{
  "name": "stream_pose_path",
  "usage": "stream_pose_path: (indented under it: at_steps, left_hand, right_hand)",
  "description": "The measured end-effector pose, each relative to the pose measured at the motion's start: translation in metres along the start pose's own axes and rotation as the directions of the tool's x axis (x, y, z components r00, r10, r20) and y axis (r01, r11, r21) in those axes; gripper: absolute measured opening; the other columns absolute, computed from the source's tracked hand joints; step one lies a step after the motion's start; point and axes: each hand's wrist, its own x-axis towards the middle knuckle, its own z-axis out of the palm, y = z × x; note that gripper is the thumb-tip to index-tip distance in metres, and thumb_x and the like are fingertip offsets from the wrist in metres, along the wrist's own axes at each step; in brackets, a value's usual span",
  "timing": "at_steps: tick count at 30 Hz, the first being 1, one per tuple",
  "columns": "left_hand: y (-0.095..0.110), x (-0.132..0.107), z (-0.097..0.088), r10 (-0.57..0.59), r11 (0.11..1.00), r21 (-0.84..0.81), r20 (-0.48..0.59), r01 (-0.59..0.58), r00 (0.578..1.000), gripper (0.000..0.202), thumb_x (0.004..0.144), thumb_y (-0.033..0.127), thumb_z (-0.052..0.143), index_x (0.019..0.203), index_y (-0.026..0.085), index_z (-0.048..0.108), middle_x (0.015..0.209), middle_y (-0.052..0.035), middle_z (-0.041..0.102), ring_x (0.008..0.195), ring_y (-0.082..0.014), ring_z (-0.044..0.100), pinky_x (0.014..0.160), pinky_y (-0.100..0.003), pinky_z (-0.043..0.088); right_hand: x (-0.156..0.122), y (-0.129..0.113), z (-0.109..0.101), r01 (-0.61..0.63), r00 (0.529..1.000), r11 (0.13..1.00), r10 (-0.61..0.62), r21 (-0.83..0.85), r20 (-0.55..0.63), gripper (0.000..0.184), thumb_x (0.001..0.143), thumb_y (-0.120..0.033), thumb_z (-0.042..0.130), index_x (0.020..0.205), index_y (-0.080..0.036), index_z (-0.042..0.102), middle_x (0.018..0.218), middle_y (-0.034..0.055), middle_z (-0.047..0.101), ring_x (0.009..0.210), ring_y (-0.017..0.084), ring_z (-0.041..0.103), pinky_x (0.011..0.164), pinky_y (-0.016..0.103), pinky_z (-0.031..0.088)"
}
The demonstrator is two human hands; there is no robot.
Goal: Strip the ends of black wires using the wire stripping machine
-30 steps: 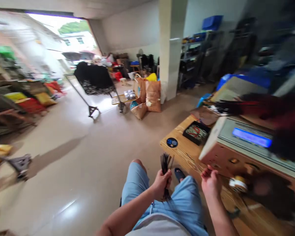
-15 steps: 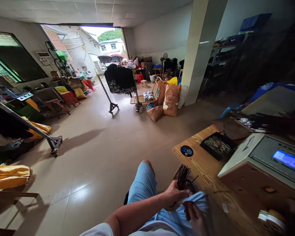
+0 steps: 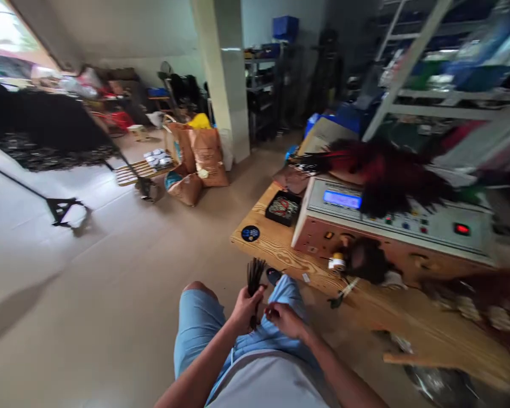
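The left hand (image 3: 247, 309) is clenched around a bundle of thin black wires (image 3: 254, 276), which stick out above and below the grip. Just beside it, the right hand (image 3: 285, 320) curls half closed over light blue shorts (image 3: 194, 334); whether it pinches anything is too small to tell. A pale wooden tabletop (image 3: 276, 258) lies ahead, right of both grips.

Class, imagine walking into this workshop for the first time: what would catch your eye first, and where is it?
The eye goes first to the grey control box on the wooden bench, with its lit blue display and red lamp, beneath a shaggy red-and-black fibre tuft. Closest to the viewer, the left hand grips a bundle of thin dark strands, the right hand just beside it.
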Motion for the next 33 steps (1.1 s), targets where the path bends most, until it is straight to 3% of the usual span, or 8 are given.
stream_pose_path:
  at_steps: [2,5,9,13,19,25,29,33]
  left_hand:
    - [0.007,0.001,-0.007,0.018,0.996,0.085,0.038,-0.021,0.999,0.057,0.068,0.065,0.078,0.088,0.012,0.069,0.053,0.0091,0.038,0.042,-0.0046,0.031,0.039,-0.018,0.02]
    - [0.012,0.007,-0.017,0.018,0.994,0.103,0.054,-0.023,0.998,0.058,0.069,0.062,0.079,0.096,0.012,0.071,0.053,0.01,0.038,0.041,-0.004,0.029,0.038,-0.017,0.019]
    - [0.011,0.015,-0.022,0.019,0.999,0.044,0.057,-0.022,0.998,0.045,0.068,0.05,0.082,0.09,0.013,0.068,0.052,0.0089,0.045,0.041,-0.0047,0.034,0.037,-0.016,0.024]
    - [0.011,0.016,-0.021,-0.006,1.0,0.024,0.04,0.005,0.999,0.033,0.07,0.04,0.079,0.086,0.015,0.065,0.057,0.0049,0.056,0.044,-0.0067,0.042,0.039,-0.017,0.03]
    - [0.014,0.012,-0.018,-0.017,1.0,-0.009,0.112,0.019,0.994,0.032,0.073,0.039,0.076,0.092,0.015,0.066,0.048,0.0084,0.047,0.04,-0.0067,0.036,0.035,-0.017,0.025]
    - [0.012,0.011,-0.018,-0.013,1.0,0.028,0.076,0.011,0.997,0.039,0.072,0.047,0.082,0.071,0.018,0.055,0.049,0.0082,0.045,0.04,-0.0051,0.035,0.035,-0.016,0.025]
    - [0.013,0.012,-0.02,-0.025,0.999,0.049,0.049,0.023,0.998,0.04,0.07,0.048,0.082,0.078,0.017,0.059,0.052,0.0068,0.05,0.042,-0.0057,0.038,0.036,-0.016,0.027]
    - [0.015,0.012,-0.016,-0.02,0.998,0.059,0.076,0.016,0.997,0.048,0.072,0.05,0.08,0.1,0.014,0.067,0.052,0.0083,0.047,0.042,-0.006,0.037,0.037,-0.016,0.027]
  right_hand:
    - [0.011,-0.003,-0.023,-0.004,0.974,0.974,0.055,0.225,-0.22,0.032,0.08,-0.041,0.067,0.104,-0.02,0.064,0.069,-0.0024,0.059,0.059,0.014,0.054,0.054,0.025,0.041]
    - [0.026,-0.013,-0.063,0.108,0.845,0.82,0.222,0.562,-0.486,0.054,0.076,-0.048,0.074,0.12,-0.022,0.055,0.071,-0.0051,0.06,0.051,0.012,0.05,0.047,0.023,0.039]
    - [0.037,-0.031,-0.11,0.359,0.756,0.519,0.325,0.776,-0.568,0.055,0.074,-0.045,0.08,0.118,-0.023,0.055,0.078,-0.0032,0.065,0.057,0.012,0.057,0.05,0.022,0.044]
    - [0.041,-0.043,-0.131,0.498,0.718,0.387,0.317,0.776,-0.619,0.041,0.079,-0.043,0.078,0.111,-0.022,0.062,0.075,-0.0029,0.065,0.057,0.01,0.056,0.05,0.021,0.044]
    - [0.05,-0.051,-0.131,0.565,0.674,0.366,0.312,0.739,-0.67,0.035,0.082,-0.047,0.077,0.098,-0.017,0.067,0.071,-0.0017,0.064,0.054,0.01,0.054,0.046,0.021,0.042]
    - [0.055,-0.054,-0.129,0.577,0.644,0.365,0.347,0.731,-0.682,0.04,0.084,-0.055,0.072,0.095,-0.017,0.067,0.07,-0.0005,0.064,0.054,0.011,0.054,0.045,0.021,0.042]
    - [0.062,-0.05,-0.123,0.539,0.622,0.416,0.391,0.733,-0.679,0.041,0.086,-0.058,0.068,0.091,-0.017,0.067,0.064,-0.0014,0.06,0.051,0.01,0.05,0.044,0.021,0.04]
    - [0.067,-0.041,-0.096,0.393,0.691,0.511,0.385,0.765,-0.612,0.041,0.084,-0.057,0.07,0.085,-0.016,0.067,0.062,-0.0012,0.059,0.049,0.01,0.049,0.044,0.021,0.039]
